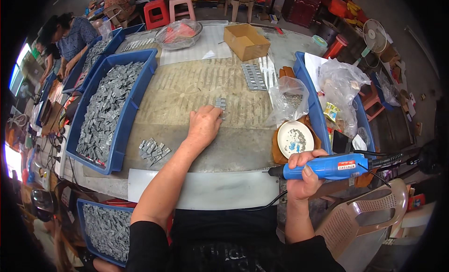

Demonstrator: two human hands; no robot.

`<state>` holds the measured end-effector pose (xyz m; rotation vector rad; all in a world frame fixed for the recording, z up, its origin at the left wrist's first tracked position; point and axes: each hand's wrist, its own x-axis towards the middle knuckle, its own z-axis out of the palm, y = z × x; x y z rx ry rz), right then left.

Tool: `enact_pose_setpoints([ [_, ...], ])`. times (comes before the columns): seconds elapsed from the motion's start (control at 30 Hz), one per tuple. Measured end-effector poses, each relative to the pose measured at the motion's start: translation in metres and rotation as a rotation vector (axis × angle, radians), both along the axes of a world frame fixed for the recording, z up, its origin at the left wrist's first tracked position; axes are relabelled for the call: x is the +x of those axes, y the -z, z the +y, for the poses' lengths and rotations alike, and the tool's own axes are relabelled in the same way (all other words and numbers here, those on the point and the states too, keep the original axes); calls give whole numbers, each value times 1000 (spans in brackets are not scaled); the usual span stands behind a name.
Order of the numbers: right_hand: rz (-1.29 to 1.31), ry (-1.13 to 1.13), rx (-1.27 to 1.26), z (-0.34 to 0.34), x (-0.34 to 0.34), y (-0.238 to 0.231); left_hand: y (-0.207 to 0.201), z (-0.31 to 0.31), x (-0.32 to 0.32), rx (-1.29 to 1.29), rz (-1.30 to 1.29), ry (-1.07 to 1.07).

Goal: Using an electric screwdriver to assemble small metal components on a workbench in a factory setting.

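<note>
My left hand reaches to the middle of the table, its fingers bent over a short column of small grey metal pieces. Part of that column is hidden under the fingers, so whether they pinch a piece does not show. In my right hand lies a blue electric screwdriver, its black tip pointing left over the table's front edge. A white dish beyond it holds tiny screws and some blue bits. A loose heap of grey pieces lies left of my left forearm.
A blue bin full of grey pieces stands at left. Grey pieces lie in rows near a cardboard box. Right, a blue tray holds plastic bags. A black cable runs along the front edge. Another person works at far left.
</note>
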<state>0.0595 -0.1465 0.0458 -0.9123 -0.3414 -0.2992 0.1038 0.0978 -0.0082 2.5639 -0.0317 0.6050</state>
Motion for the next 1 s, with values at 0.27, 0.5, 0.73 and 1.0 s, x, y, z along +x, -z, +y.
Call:
enact_pose_setpoints([
  [0.27,-91,148,11,-18,10,-6,-1,-7,-8,-15,85,40],
  [0.5,-146,343,6,-26,28,-11,-12,-19,-32,-69,135,103],
  [0.73,-163,410,-49,-34,51,-1,-15,-29,-47,-68,169,153],
  [1.0,-56,420,-86,-21,69,0,-20,-37,-57,-35,192,177],
])
